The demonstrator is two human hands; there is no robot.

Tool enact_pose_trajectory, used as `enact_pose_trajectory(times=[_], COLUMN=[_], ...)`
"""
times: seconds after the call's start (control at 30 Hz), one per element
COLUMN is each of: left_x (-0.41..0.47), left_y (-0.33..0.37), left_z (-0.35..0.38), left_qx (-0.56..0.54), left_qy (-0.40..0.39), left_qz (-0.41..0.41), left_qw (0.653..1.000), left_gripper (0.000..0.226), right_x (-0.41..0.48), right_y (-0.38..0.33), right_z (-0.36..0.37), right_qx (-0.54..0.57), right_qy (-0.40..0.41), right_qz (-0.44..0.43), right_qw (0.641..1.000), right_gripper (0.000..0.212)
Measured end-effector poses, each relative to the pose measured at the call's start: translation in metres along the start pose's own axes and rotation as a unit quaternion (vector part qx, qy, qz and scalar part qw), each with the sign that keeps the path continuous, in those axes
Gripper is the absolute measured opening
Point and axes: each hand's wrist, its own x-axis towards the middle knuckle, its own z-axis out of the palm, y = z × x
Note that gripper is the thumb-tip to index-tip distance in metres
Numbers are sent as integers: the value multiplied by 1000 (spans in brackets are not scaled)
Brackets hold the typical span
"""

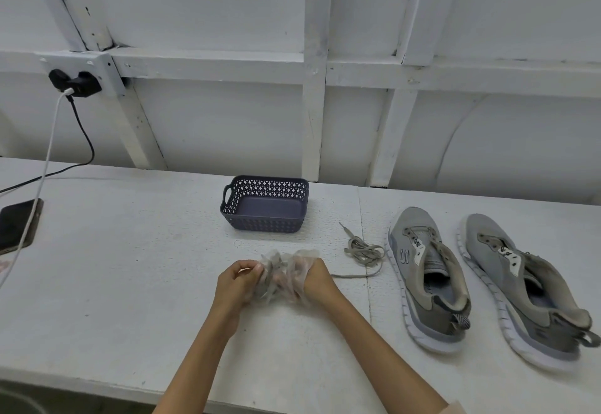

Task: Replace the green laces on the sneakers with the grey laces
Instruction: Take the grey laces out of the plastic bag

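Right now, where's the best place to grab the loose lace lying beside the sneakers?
Pinch the loose lace by its tip, the straight end pointing toward the basket, coming from above on that side. That end lies clear of the coiled heap, so it should draw out without snagging.

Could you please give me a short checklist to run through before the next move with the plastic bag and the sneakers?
1. Old laces removed: ok; the near sneaker and the far sneaker show bare eyelets.
2. Grip on the plastic bag: ok; the left hand and the right hand both hold it.
3. New lace taken out of the plastic bag: not ok; it is bunched inside.
4. Colour of the loose lace beside the near sneaker, green or grey: cannot tell.
5. Position of the basket: ok; upright behind the hands.
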Motion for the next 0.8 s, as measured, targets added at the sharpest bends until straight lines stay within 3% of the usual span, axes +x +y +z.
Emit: enact_pose_trajectory(times=[0.13, 0.27, 0.33, 0.43, 0.5, 0.57, 0.67, 0.8], left_x=[0, 7, 7, 7, 8, 13, 22, 43], left_y=[-1, 3, 8, 10, 10, 12, 24, 61], left_z=[2, -6, -10, -13, -14, -18, -27, -38], left_qx=[-15, -48, -50, -17, 4, 20, 20, 20], left_qy=[8, 52, 45, 21, 6, 15, 55, 100], left_qz=[-15, -30, -26, -11, -1, 8, 47, 153], left_qw=[1000, 997, 997, 1000, 1000, 1000, 997, 983], left_gripper=[0, 2, 2, 5, 5, 2, 13, 27], right_x=[-13, -30, -33, -41, -47, -52, -63, -84], right_y=[-8, -3, 1, 2, 2, 4, 6, 16], right_z=[-11, -36, -50, -63, -68, -73, -87, -100], right_qx=[118, 126, 155, 320, 397, 416, 451, 432], right_qy=[3, 21, 1, -59, -53, -17, 25, 25], right_qz=[31, 9, 8, 2, 19, 12, -21, -8], right_qw=[993, 992, 988, 946, 916, 909, 892, 901], right_gripper=[28, 4, 16, 32, 27, 18, 15, 32])
